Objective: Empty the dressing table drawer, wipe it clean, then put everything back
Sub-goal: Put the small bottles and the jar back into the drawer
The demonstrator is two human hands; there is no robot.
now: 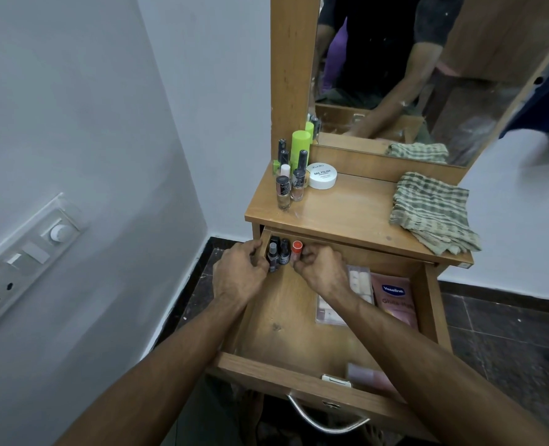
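White walls, dark tiled floor [508, 320], wooden dressing table with mirror [411, 75].

Head view: drawer [286, 320] pulled fully out, light wood, bare base at left, metal handle [324, 420] at front. Left hand [239, 275] at back-left corner, grip curled round two dark-capped nail polish bottles [278, 252] standing upright together. Right hand [321, 268] just beside, grip pinched on one orange-capped bottle [296, 249], upright. Inside drawer at right: one pink Vaseline tube [393, 300], one clear box of pale items [360, 284] partly under right forearm, one pinkish item [369, 376] near front, blurred.

Worktop [347, 214] above: about six nail polish bottles [290, 185] clustered back-left, exact count unclear; one green cylinder [300, 144]; one white round tub [323, 176] labelled nail polish; one checked cloth [434, 210] folded at right edge.

Wall left: one switch-socket plate [25, 262].
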